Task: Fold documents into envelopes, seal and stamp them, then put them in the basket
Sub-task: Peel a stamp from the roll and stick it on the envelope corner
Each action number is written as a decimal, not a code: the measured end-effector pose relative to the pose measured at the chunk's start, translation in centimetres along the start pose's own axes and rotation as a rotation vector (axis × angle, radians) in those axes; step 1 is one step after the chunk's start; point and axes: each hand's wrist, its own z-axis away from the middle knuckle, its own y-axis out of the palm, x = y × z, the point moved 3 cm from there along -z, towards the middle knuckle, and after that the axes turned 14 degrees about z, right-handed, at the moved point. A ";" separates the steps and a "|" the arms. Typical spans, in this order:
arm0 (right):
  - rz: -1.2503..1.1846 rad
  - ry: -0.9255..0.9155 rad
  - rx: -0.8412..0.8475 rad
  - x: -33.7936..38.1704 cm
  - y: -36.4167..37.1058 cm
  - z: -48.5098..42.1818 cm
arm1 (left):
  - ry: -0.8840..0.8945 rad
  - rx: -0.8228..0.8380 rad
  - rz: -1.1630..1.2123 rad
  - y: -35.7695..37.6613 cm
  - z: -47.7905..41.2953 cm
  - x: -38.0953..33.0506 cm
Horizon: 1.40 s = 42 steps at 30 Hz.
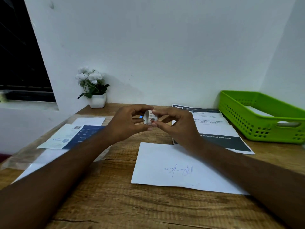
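Both hands hold the stamp roll [149,117] in the air above the far part of the table [132,204]. Your left hand [127,123] grips the coil between thumb and curled fingers. Your right hand [175,128] pinches its near edge, apparently at the loose end of the strip.

**Hazards from this position**
- Pulling at an angle to the perforation can tear a stamp across its face. Pull in line with the strip.
- A loose left-hand grip lets the coil unwind or drop onto the table.
- If the stamps are adhesive-backed, a freed stamp can curl and stick to a fingertip or to itself.
- The white envelope [173,167] lies flat below your right forearm with nothing holding it. A brushing sleeve or wrist can shift it before you place the stamp.

**Materials and shapes**
- Stamp roll: a small, tight paper coil with scalloped, perforated edges and a printed face.
- White envelope: thin, smooth and rectangular, with blue handwriting that reads upside down to you.
- Printed sheet [214,128]: flat paper with dark bands, just beyond the envelope.
- Basket [247,123]: rigid green plastic with perforated walls and a handle slot, at the right, well apart from the envelope. Something white lies inside it.
- Table: wood-grain surface, visibly textured.
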 end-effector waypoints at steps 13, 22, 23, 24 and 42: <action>0.020 -0.019 -0.047 -0.3 -0.2 -0.2 | 0.141 0.043 -0.202 0.4 0.2 -1.0; -0.196 0.142 -0.039 0.1 -0.1 -0.3 | 0.080 0.000 -0.232 -0.3 -0.1 -0.5; -0.208 0.155 -0.039 0.0 -0.1 -0.3 | 0.076 0.000 -0.226 -0.3 -0.1 -0.5; -0.216 0.165 -0.038 0.0 -0.1 -0.3 | 0.073 0.000 -0.215 -0.3 -0.1 -0.5; -0.234 0.399 0.023 -1.9 0.5 0.0 | -0.023 -0.204 -0.449 -4.5 -0.6 1.8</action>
